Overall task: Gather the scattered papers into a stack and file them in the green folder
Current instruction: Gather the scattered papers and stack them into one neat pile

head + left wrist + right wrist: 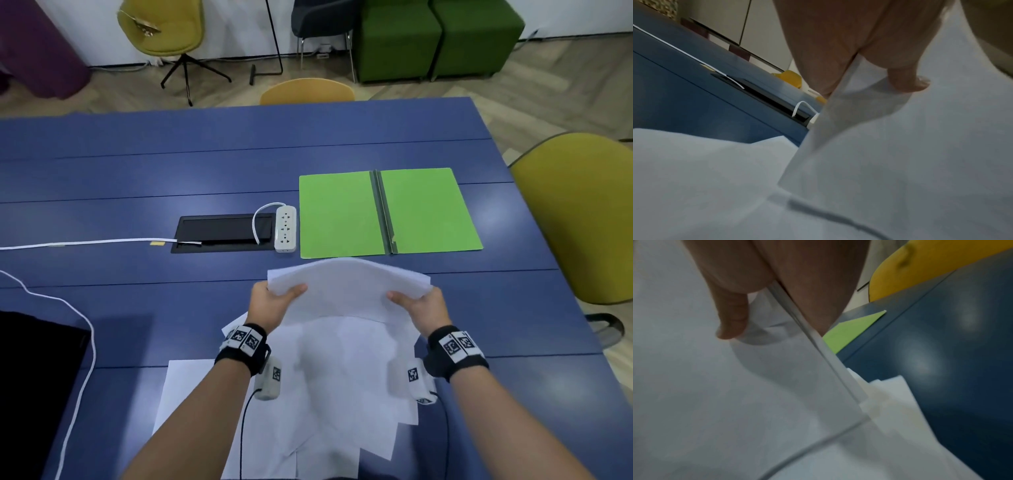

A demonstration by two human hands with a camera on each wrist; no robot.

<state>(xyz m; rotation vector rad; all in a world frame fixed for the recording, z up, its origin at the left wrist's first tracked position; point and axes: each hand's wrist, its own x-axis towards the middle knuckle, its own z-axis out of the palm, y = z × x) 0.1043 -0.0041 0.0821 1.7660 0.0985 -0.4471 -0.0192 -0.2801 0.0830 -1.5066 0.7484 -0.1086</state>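
Observation:
Both hands hold a small stack of white papers (pixel 346 289) above the blue table, bowed upward in the middle. My left hand (pixel 274 299) grips its left edge, thumb on top; the thumb (pixel 908 81) presses the sheets (pixel 900 162) in the left wrist view. My right hand (pixel 416 305) grips the right edge, its thumb (pixel 731 321) on the stack (pixel 735 402). Beneath my wrists, more loose white sheets (pixel 329 394) lie fanned on the table. The green folder (pixel 387 212) lies open and flat just beyond the held stack; one corner of the folder (pixel 855 326) shows in the right wrist view.
A white power strip (pixel 285 229) and a black cable hatch (pixel 224 232) sit left of the folder, with a white cord (pixel 85 242) running left. A dark object (pixel 34 383) is at the near left. A yellow chair (pixel 579 219) stands at the table's right edge.

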